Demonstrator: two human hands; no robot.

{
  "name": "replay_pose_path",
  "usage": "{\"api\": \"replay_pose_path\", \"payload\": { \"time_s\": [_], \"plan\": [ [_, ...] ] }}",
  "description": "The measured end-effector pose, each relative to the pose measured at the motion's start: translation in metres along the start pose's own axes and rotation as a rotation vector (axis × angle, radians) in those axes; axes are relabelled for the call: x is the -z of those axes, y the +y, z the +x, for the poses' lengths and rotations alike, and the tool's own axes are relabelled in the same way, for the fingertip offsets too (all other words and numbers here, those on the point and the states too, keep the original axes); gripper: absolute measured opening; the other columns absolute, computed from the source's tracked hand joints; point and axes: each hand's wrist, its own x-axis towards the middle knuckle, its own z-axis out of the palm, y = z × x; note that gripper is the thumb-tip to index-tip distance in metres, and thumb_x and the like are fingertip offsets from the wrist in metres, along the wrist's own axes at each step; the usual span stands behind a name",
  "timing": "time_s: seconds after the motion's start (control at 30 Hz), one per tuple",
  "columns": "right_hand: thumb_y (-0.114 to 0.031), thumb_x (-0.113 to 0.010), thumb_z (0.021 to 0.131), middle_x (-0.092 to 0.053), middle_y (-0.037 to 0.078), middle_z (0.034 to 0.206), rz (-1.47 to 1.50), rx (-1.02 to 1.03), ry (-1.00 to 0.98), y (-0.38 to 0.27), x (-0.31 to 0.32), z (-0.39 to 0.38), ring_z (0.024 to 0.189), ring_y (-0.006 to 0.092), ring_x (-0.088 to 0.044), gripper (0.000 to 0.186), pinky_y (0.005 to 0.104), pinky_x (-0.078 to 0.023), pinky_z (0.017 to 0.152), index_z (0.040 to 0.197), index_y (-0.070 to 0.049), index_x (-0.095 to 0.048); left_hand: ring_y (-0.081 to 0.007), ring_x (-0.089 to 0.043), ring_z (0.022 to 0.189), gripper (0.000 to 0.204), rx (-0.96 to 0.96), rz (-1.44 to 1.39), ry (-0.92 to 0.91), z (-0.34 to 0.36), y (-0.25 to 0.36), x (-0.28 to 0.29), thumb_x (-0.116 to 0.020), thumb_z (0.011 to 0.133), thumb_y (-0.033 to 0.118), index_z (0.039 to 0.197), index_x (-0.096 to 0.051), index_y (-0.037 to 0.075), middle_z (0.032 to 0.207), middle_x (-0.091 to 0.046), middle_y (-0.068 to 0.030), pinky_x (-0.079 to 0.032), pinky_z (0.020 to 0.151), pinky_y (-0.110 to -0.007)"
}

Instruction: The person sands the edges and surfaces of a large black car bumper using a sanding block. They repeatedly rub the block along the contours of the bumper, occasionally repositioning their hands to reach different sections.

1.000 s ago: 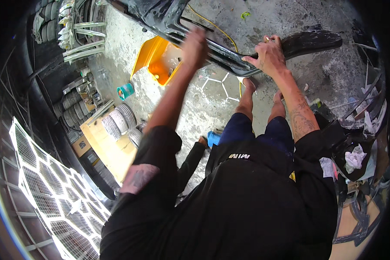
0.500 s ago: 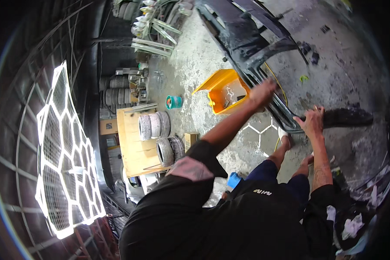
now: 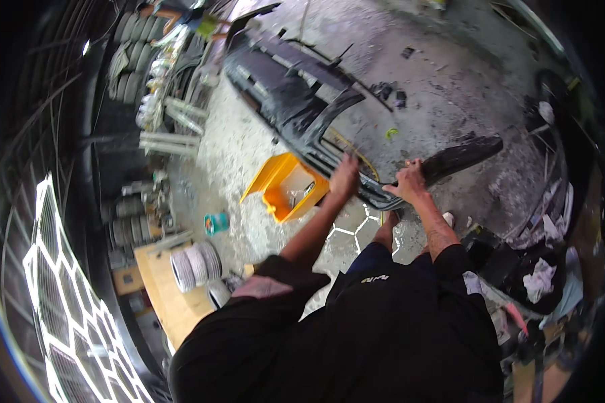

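A long black plastic car bumper [image 3: 265, 80] spans from the upper middle down to both hands, with a curved end piece [image 3: 467, 151] reaching right. My right hand [image 3: 410, 185] grips its lower bend, thumb pressed on the rim and fingers curled; something small and light near its fingertips is too small to name. My left hand [image 3: 345, 176], blurred, lies along the grooved channel to the left, fingers curled; what they hold, if anything, is hidden. Just below that stretch sits an open yellow bin [image 3: 282, 208]. A yellow cord [image 3: 359, 158] runs behind the bumper.
Another person [image 3: 202, 23] is at the upper left, near stacked tires [image 3: 134, 57] and pale strips [image 3: 168, 144]. A teal bucket [image 3: 216, 224] and plywood board [image 3: 154, 282] with tires [image 3: 195, 265] are lower left. Crumpled cloths [image 3: 539, 279] and scraps lie right. Hexagonal lights [image 3: 67, 295] are far left.
The view has swung twice, now showing the bumper's far end and another person at upper left. My left hand has shifted along the channel; my right hand keeps its place on the bend.
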Motion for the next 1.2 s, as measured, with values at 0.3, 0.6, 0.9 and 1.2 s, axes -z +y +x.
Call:
{"api": "replay_pose_path", "payload": {
  "time_s": [0.3, 0.6, 0.9, 1.2],
  "plan": [
    [-0.068, -0.075, 0.077, -0.076, 0.020, 0.098, 0.054, 0.000, -0.070, 0.004, 0.017, -0.007, 0.123, 0.0405, -0.062, 0.068, 0.0563, -0.031, 0.115, 0.090, -0.002, -0.081, -0.0423, -0.069, 0.098, 0.022, 0.026, -0.099, -0.141, 0.033, -0.021, 0.017, -0.055, 0.092, 0.007, 0.112, -0.061, -0.001, 0.121, -0.062, -0.0273, -0.061, 0.079, -0.051],
    [-0.070, -0.073, 0.077, -0.077, 0.019, 0.097, -0.009, -0.021, -0.030, -0.008, 0.013, -0.011, 0.125, 0.0408, -0.061, 0.071, 0.0558, -0.032, 0.113, 0.090, -0.001, -0.081, -0.0461, -0.064, 0.109, 0.030, 0.031, 0.000, 0.062, 0.020, -0.030, 0.027, -0.052, 0.093, 0.006, 0.123, -0.055, 0.001, 0.124, -0.056, -0.0262, -0.059, 0.082, -0.054],
    [-0.076, -0.067, 0.079, -0.077, 0.018, 0.100, -0.054, -0.017, -0.098, -0.015, 0.007, -0.001, 0.127, 0.0382, -0.059, 0.078, 0.0547, -0.026, 0.118, 0.092, 0.000, -0.081, -0.0420, -0.064, 0.103, 0.027, -0.137, 0.011, 0.276, 0.003, -0.035, 0.040, -0.058, 0.091, 0.005, 0.117, -0.058, 0.000, 0.116, -0.057, -0.0212, -0.057, 0.083, -0.051],
    [-0.074, -0.069, 0.079, -0.077, 0.017, 0.102, -0.030, 0.001, -0.080, -0.017, 0.019, -0.002, 0.126, 0.0357, -0.059, 0.075, 0.0528, -0.029, 0.114, 0.089, -0.002, -0.082, -0.0401, -0.065, 0.110, 0.029, -0.060, 0.060, 0.123, 0.025, -0.061, 0.050, -0.053, 0.092, 0.005, 0.119, -0.060, 0.002, 0.128, -0.059, -0.0232, -0.060, 0.080, -0.051]
  ]
}}
